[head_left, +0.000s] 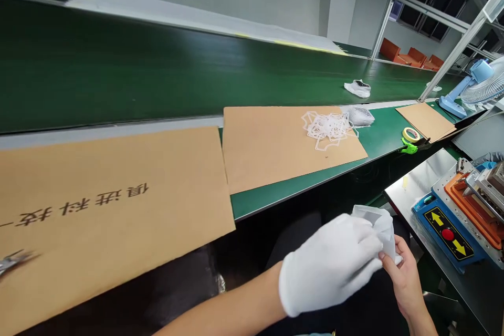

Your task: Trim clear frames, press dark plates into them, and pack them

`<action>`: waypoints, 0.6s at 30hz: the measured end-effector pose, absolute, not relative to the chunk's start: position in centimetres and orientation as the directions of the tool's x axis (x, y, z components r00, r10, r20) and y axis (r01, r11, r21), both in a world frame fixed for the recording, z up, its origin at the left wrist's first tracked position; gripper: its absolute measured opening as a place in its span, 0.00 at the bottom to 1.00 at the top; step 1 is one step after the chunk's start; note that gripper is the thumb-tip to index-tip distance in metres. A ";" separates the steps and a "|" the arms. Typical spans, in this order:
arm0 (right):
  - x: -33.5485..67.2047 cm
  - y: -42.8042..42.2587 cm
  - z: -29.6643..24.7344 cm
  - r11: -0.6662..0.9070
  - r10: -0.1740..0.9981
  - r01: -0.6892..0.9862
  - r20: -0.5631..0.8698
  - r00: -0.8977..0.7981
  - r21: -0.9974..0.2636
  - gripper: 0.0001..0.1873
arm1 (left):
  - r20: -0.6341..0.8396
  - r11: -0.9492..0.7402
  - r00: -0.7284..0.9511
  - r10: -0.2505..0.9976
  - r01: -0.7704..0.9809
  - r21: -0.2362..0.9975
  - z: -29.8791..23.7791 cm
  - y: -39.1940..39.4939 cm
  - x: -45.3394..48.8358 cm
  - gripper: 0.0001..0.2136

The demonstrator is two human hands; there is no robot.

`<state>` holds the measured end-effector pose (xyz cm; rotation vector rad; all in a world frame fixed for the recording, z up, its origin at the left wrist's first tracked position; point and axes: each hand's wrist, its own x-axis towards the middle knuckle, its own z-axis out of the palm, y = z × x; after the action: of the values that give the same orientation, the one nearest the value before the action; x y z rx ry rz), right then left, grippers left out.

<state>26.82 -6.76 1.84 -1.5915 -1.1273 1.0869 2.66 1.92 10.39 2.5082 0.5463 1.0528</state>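
My left hand [333, 265], in a white glove, is closed on a thin, translucent white pouch [378, 220] above my lap. My right hand [405, 275], bare, pinches the pouch's lower right edge between thumb and fingers. The gloved fingers overlap the near side of the pouch, so its contents, if any, are hidden. Beyond the hands, on a cardboard sheet [268, 147], lies a tangle of thin white strips [328, 127]. A white packet [360, 116] sits beside the tangle.
A green conveyor belt [177, 68] runs behind the bench, carrying a small white bundle [357, 88]. A printed cardboard sheet [118, 241] lies left. Toward the right are a tape roll [411, 135], a blue fan [468, 86] and a machine with a red button [448, 234].
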 end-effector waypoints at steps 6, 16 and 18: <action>26.5 -6.9 1.8 -0.248 0.944 0.194 -0.192 0.267 -0.949 0.28 | 0.280 -0.778 0.749 0.600 0.465 0.423 8.8 3.3 5.2 0.09; 27.1 -7.2 1.5 -0.226 0.969 0.170 -0.203 0.142 -0.959 0.29 | 0.138 -0.435 0.664 0.735 0.306 0.847 8.5 4.1 3.4 0.06; 27.0 -7.0 1.6 -0.222 0.974 0.193 -0.211 0.080 -0.956 0.29 | 0.091 -0.433 0.654 0.751 0.385 0.815 8.3 4.3 3.7 0.12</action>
<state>27.01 -7.05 1.60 -1.5507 -1.2001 1.2220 3.65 4.33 8.34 2.0605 0.8797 0.5748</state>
